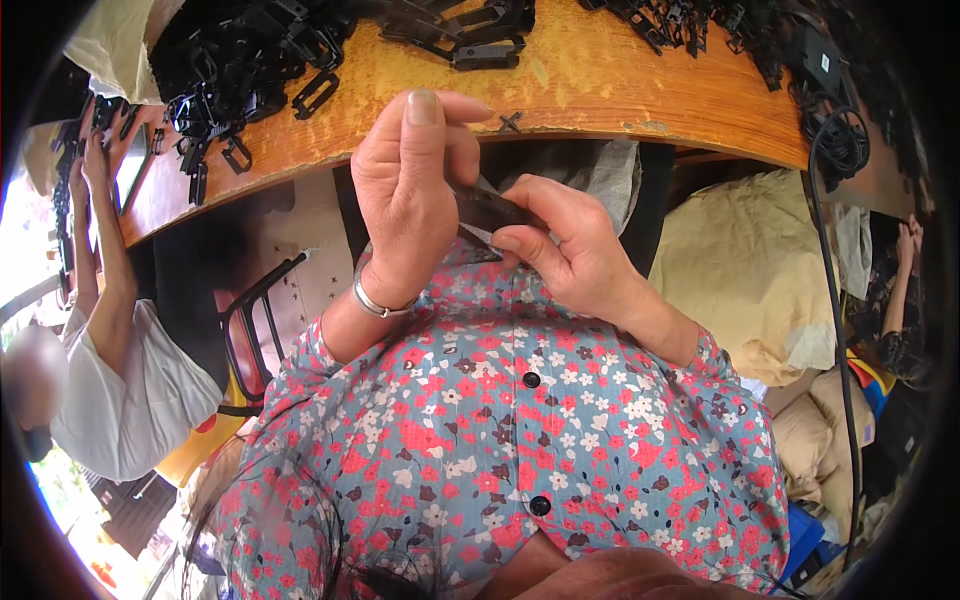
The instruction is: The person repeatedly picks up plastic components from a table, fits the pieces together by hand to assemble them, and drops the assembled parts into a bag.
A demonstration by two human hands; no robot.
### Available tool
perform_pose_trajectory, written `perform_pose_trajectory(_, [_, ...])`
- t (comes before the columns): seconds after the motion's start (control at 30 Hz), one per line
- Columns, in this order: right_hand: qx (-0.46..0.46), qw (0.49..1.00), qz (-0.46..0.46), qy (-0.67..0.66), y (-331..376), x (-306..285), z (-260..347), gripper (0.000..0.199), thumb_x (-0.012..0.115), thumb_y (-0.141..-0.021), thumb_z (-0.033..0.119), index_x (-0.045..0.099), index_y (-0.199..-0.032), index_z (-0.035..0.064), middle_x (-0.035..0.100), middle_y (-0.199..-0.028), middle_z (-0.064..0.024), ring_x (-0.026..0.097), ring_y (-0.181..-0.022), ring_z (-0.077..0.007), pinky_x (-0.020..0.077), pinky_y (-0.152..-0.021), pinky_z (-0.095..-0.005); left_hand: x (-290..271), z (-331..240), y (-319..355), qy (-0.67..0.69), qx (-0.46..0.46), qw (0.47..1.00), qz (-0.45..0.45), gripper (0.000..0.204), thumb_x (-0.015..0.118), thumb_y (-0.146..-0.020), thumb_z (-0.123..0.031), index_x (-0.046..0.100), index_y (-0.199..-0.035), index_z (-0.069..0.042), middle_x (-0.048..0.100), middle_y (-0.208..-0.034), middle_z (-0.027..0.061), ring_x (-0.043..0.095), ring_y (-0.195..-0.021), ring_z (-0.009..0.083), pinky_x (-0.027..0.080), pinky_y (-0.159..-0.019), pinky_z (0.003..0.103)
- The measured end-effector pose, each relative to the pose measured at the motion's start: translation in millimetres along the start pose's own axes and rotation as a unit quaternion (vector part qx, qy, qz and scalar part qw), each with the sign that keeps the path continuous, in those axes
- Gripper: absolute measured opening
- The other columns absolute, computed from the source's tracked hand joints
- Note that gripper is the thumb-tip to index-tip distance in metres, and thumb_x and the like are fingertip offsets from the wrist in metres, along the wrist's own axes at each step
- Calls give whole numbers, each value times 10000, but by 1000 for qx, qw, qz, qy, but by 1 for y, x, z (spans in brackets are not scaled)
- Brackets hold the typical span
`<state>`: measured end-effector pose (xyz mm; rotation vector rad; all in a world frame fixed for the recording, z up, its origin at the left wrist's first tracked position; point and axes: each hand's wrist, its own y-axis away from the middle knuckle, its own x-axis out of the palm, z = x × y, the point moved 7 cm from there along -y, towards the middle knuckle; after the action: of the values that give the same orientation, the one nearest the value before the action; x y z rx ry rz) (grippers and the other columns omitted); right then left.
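In front of my chest, a dark, narrow, flat part [487,212] spans the gap between my two hands. My right hand [585,240] pinches its right end between thumb and fingers. The other end goes in against the palm of my left hand [405,185], whose fingers curl round while the thumb points up. That palm hides the part's left end, so its full shape cannot be made out. Just beyond my hands, a small black piece [511,122] lies near the front edge of the wooden table [590,85].
Black frame-like parts lie in a heap [250,75] at the far left, with others [470,35] at the back. A black cable [835,300] hangs at the right, beside beige cloth [745,270]. A person in a white top [140,390] works at the left; another person's arm [900,280] shows at the right.
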<state>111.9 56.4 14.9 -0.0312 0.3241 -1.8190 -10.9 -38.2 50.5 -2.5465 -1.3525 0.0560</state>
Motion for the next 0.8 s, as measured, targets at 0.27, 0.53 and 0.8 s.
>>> perform_pose_trajectory(0.27, [9, 971, -67, 230, 8, -27, -32, 304, 778, -875, 78, 686, -1155, 5, 684, -971, -166, 686, -840, -393, 549, -709, -439, 5, -18, -23, -255, 198, 946, 24, 127, 698, -980, -89, 725, -1091, -35, 620, -752, 40, 585, -638, 145, 457, -616, 297])
perform_pose_trajectory(0.53, [-25, 955, -138, 263, 24, -97, -2, 207, 767, -900, 63, 739, -1100, 19, 730, -968, -156, 722, -819, -342, 565, -699, -391, 16, -11, -46, -516, 191, 832, 67, 274, 764, -885, -124, 732, -1157, -126, 653, -924, 87, 672, -842, 317, 522, -728, 411])
perform_pose_trajectory(0.8, [-28, 871, -341, 353, 6, -215, -3, 109, 731, -938, 72, 763, -1029, 20, 751, -924, -151, 730, -758, -289, 558, -681, -361, 21, -7, -52, -466, 193, 861, 64, 227, 811, -818, -24, 737, -1022, -88, 628, -888, 84, 665, -784, 275, 511, -694, 389])
